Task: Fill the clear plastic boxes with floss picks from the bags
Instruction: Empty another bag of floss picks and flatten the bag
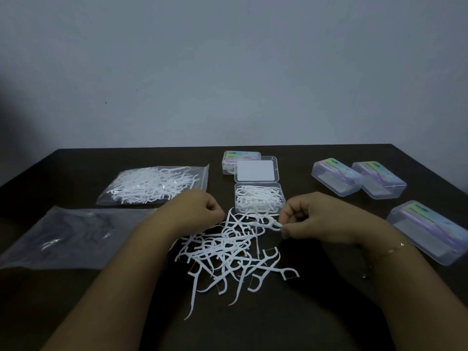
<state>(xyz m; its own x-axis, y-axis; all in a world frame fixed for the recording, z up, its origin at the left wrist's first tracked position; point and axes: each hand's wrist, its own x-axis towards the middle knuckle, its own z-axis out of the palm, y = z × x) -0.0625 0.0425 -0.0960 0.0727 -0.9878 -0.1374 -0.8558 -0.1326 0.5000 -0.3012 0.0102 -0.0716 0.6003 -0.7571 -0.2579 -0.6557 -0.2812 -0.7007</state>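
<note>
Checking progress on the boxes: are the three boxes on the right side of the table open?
No, the three boxes on the right all have their lids shut; only the open box between the hands holds picks.

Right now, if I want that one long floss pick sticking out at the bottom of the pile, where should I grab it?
Probably pinch the long floss pick on its thin handle, near the pointed tail end, coming from your side of the table. That end pokes free of the loose pile, while its forked head lies up among the other picks, so it would likely snag.
</note>
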